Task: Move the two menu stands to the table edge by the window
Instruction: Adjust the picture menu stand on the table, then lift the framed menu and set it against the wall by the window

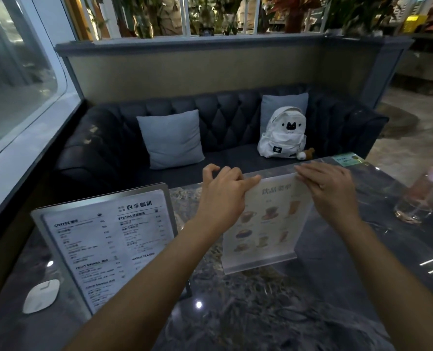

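Fingers of my left hand (223,191) and right hand (329,188) pinch the top corners of the clear drinks menu stand (266,224). It stands upright on the marble table (248,307). I see the grey menu stand (109,244) nearer the window (15,79).

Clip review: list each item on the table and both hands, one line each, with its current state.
Metal-framed menu stand: upright, near window side, untouched.
Acrylic menu stand: upright mid-table, held at top edge.
Left hand: gripping its top corner.
Right hand: on its top edge.
Pink-lidded cup: upright, lid on.
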{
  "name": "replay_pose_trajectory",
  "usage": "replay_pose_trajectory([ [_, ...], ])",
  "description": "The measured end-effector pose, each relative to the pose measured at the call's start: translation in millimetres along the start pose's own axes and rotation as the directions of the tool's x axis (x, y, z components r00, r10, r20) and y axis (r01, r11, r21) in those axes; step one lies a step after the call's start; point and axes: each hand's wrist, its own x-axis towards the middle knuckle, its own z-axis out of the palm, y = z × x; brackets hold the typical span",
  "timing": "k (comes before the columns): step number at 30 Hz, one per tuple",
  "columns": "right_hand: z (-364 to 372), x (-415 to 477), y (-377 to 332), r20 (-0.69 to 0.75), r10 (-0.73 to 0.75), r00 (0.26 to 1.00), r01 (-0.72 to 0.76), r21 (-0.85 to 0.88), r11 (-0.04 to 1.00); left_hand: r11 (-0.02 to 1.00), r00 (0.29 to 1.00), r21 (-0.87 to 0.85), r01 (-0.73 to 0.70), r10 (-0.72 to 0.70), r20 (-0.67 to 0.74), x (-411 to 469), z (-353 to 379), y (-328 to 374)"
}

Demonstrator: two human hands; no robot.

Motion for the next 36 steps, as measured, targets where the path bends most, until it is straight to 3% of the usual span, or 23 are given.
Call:
replay_pose_trajectory([
  [10,-9.9,5.5,-21.8,0.033,-0.024,0.999,0.025,-0.048,0.999,0.999,0.999,-0.032,-0.016,0.014,-0.042,-5.5,-13.6,-16.4],
  [15,-8.9,18.8,-68.8,0.015,-0.114,0.993,0.113,0.049,0.992,0.997,0.988,0.002,0.075,-0.074,-0.136,-16.7,-44.4,-49.6],
  [20,13.5,23.7,-126.0,0.086,-0.244,0.966,0.226,0.178,0.958,0.971,0.957,0.062,0.232,-0.217,-0.192,-43.1,-81.3,-95.0],
  [28,64.2,18.0,-193.3,0.137,-0.41,0.902,0.381,0.194,0.904,0.893,0.91,0.204,0.402,-0.364,-0.199,-104.4,-128.3,-153.7],
  [32,85.5,11.8,-206.8,0.177,-0.385,0.906,0.344,0.224,0.912,0.859,0.877,0.198,0.472,-0.434,-0.205,-133.4,-139.1,-172.5],
  [36,102.0,3.3,-209.9,0.25,-0.281,0.926,0.214,0.266,0.94,0.859,0.868,0.164,0.485,-0.45,-0.208,-156.1,-141.4,-184.7],
])
